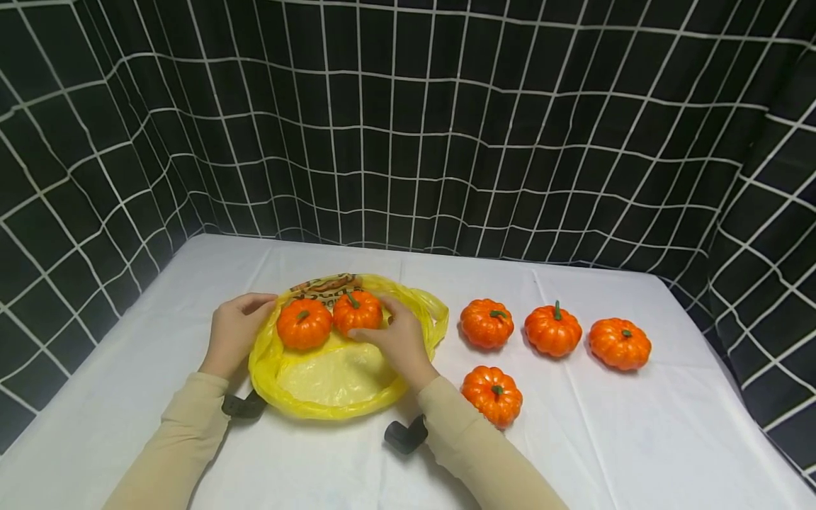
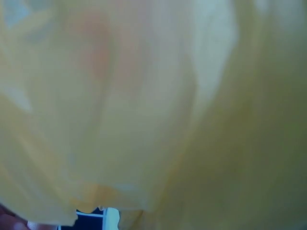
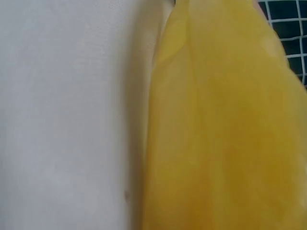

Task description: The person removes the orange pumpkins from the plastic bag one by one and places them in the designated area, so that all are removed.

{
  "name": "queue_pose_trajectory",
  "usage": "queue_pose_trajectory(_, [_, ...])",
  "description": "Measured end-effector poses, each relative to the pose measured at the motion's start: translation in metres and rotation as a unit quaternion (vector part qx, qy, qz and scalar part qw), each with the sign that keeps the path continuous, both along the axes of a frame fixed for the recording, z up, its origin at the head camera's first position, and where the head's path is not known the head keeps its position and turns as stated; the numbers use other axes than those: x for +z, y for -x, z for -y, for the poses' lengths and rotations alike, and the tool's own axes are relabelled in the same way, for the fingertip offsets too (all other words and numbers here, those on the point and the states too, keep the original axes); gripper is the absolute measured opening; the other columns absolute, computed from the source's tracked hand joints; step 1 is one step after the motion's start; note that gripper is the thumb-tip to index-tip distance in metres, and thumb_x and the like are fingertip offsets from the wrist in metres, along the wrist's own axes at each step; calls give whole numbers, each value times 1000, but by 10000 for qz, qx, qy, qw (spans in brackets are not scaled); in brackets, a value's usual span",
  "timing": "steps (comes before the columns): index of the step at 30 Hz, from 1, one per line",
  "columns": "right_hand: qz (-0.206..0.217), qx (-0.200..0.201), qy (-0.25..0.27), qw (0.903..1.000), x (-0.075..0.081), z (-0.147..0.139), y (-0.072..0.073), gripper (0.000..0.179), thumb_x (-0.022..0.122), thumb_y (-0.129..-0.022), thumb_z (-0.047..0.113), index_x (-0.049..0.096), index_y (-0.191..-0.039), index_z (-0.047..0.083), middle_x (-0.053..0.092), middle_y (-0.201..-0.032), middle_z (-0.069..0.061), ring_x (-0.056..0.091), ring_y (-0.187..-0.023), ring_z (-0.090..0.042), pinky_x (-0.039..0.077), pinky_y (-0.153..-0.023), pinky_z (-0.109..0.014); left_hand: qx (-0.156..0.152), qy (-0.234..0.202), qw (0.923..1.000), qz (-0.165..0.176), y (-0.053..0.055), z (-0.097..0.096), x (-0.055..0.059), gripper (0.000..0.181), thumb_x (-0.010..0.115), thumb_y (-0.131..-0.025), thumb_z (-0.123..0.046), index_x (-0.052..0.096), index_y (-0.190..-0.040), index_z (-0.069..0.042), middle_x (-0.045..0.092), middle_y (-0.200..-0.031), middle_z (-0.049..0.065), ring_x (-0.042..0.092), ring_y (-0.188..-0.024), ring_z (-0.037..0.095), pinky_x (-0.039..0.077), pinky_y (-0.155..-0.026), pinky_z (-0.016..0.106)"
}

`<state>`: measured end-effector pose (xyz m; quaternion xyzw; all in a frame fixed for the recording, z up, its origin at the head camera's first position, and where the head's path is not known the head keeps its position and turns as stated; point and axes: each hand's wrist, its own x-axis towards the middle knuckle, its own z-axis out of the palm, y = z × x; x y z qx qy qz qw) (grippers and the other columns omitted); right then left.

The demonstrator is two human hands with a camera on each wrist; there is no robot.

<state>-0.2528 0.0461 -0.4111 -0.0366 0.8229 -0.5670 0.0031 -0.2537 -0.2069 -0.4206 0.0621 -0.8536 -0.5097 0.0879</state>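
Note:
A yellow plastic bag [image 1: 338, 407] lies spread open on the table, with dark print on its far inner side. Inside it sit two small orange pumpkins side by side, a left pumpkin [image 1: 304, 324] and a right pumpkin [image 1: 358, 314] with a green stem. My right hand [image 1: 398, 340] reaches over the bag's right side and holds the right pumpkin between thumb and fingers. At the left rim, my left hand [image 1: 239, 326] grips the bag's edge, its fingertips partly hidden by the plastic. Yellow film [image 2: 144, 120] fills the left wrist view; the bag's outer side [image 3: 225, 134] fills much of the right wrist view.
Right of the bag stand three pumpkins in a row: one nearest the bag [image 1: 486, 324], a middle one [image 1: 553, 331] and a far-right one [image 1: 620, 344]. Another pumpkin [image 1: 492, 397] lies beside my right sleeve. A black gridded curtain [image 1: 408, 142] surrounds the white-covered table [image 1: 637, 439].

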Motion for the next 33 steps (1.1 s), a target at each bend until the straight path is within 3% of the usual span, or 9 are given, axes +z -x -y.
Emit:
queue_pose_trajectory(9, [-89,-284,64,9995,-5,15,6,73,86,-73,10,55,-138,4,57,-142,-17,54,-132,-34,43,-114,-45,16,58,10000,-3,1,1,-1,35,58,-100,-28,68,-123,-3,67,-128,20,58,-125,33,49,-107,46])
queue_pose_trajectory(17, [145,-410,115,9990,-12,19,12,75,84,-75,8,50,-142,1,58,-140,-18,56,-129,-33,45,-113,-44,22,92,10000,-6,3,1,-3,34,58,-100,-27,68,-122,-3,67,-127,19,58,-125,33,50,-106,46])
queue_pose_trajectory(33, [207,-483,189,9984,-13,21,16,68,82,-76,4,54,-138,5,60,-138,-16,57,-128,-33,46,-112,-44,1,72,10000,-48,5,1,-5,34,58,-100,-26,68,-121,-3,68,-126,20,59,-123,33,51,-105,46])
